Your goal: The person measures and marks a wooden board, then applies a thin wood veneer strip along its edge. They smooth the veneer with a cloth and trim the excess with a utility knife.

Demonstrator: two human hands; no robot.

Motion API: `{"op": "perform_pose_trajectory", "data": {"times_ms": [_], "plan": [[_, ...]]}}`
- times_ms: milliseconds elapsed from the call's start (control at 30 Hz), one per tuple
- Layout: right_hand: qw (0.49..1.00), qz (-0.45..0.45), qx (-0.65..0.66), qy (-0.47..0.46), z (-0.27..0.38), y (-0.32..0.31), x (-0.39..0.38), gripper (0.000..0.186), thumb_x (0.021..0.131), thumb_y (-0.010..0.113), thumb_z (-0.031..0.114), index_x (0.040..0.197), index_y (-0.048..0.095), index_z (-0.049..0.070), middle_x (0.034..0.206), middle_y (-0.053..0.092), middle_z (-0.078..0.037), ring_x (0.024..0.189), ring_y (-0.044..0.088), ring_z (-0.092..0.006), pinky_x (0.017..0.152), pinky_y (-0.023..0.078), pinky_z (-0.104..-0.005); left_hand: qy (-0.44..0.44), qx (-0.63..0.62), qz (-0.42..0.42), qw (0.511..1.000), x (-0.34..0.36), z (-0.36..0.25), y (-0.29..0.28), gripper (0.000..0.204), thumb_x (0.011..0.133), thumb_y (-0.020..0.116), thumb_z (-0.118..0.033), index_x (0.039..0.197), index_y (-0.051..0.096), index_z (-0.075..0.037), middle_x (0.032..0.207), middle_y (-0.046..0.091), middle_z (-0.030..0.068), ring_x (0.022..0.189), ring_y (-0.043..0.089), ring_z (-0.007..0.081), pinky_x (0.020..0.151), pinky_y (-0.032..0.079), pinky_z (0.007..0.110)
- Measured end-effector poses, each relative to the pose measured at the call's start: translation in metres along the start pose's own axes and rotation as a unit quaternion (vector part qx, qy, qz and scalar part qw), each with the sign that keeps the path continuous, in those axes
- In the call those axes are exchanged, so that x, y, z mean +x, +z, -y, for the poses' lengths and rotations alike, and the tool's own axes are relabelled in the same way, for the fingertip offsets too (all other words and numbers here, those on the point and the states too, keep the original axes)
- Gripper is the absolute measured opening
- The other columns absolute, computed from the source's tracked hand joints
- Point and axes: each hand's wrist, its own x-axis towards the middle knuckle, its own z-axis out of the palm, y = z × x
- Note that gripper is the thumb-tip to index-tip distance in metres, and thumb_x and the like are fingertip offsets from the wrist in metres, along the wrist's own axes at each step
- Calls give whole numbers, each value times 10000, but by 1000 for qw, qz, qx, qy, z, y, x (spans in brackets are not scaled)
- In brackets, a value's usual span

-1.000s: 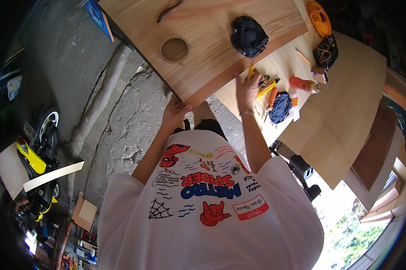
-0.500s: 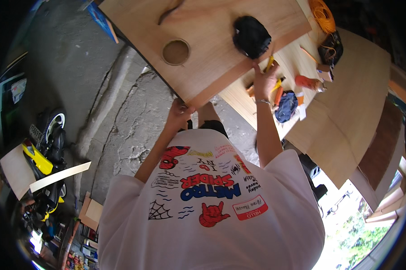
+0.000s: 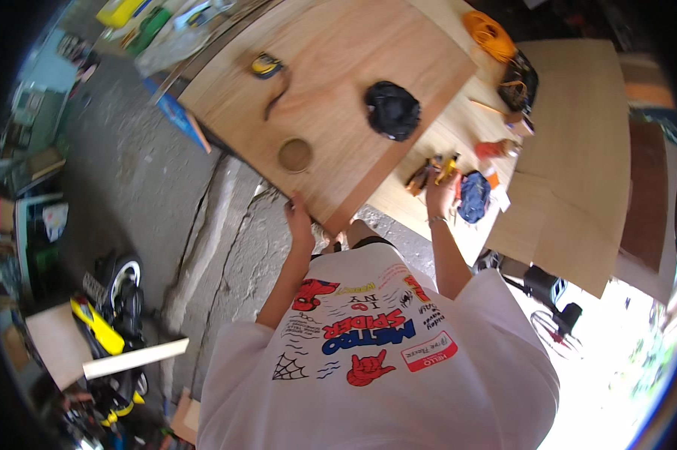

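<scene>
A large wooden panel (image 3: 331,67) lies tilted across the workbench in front of me. My left hand (image 3: 299,223) is closed on its lower left edge, near the corner. My right hand (image 3: 440,196) is over the bench beside the panel, its fingers closed round a slim yellow tool (image 3: 449,166) whose exact kind is too blurred to tell. Orange-handled tools (image 3: 419,180) and a dark blue cloth bundle (image 3: 474,196) lie around that hand. On the panel rest a crumpled black bundle (image 3: 393,110), a yellow tape measure (image 3: 266,65) with a dark strap, and a round brown ring or hole (image 3: 295,155).
A red bottle (image 3: 496,149), a pencil-like stick (image 3: 486,106) and a coil of orange cord (image 3: 490,36) are on the bench's right side. Large plywood sheets (image 3: 578,165) stand beyond. A yellow-and-black motorbike (image 3: 98,326) is at the lower left, on concrete floor (image 3: 151,172).
My right hand has left the panel's edge and moved over the tools, still with the yellow tool. My left hand has slid from the corner up the left edge. The view has shifted.
</scene>
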Motion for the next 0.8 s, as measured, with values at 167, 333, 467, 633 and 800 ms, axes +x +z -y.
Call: {"op": "perform_pose_trajectory", "data": {"times_ms": [167,333,467,633,800], "plan": [[999,-3,33,-4,30,11,-9,851,746,857,363,1374,411,1,1304,545,-249,1215,563,-423,1010,470,-475,50,37,-69,996,-9,-8,-4,887,1023,489,-619,1499,343,115,1443,508,243,1297,515,310,1116,381,383],[999,9,9,-34,24,2,-3,754,778,802,297,1382,415,65,1327,523,-207,1147,608,-409,914,517,-508,113,94,-128,981,2,-10,-42,901,1031,431,-651,1451,399,146,1451,507,260,1289,519,343,1119,378,393],[1000,-1,-17,10,1,-13,8,682,824,769,286,1383,442,75,1331,542,-193,1163,609,-386,894,526,-497,136,106,-110,979,20,-14,-97,885,1037,412,-653,1448,428,130,1438,523,255,1290,526,326,1108,391,382],[987,-118,-25,-108,-18,-18,14,531,911,726,233,1346,476,56,1278,566,-201,1122,625,-400,893,534,-487,133,87,-84,984,34,-28,-131,829,1046,412,-635,1434,475,94,1410,557,224,1266,546,297,1088,405,373],[981,-162,70,-84,-28,-62,36,283,980,644,196,1118,524,-20,980,592,-293,906,593,-497,775,495,-510,167,80,-126,975,19,-33,-128,696,1068,453,-541,1358,518,88,1370,568,213,1222,553,303,1061,415,401]]}}
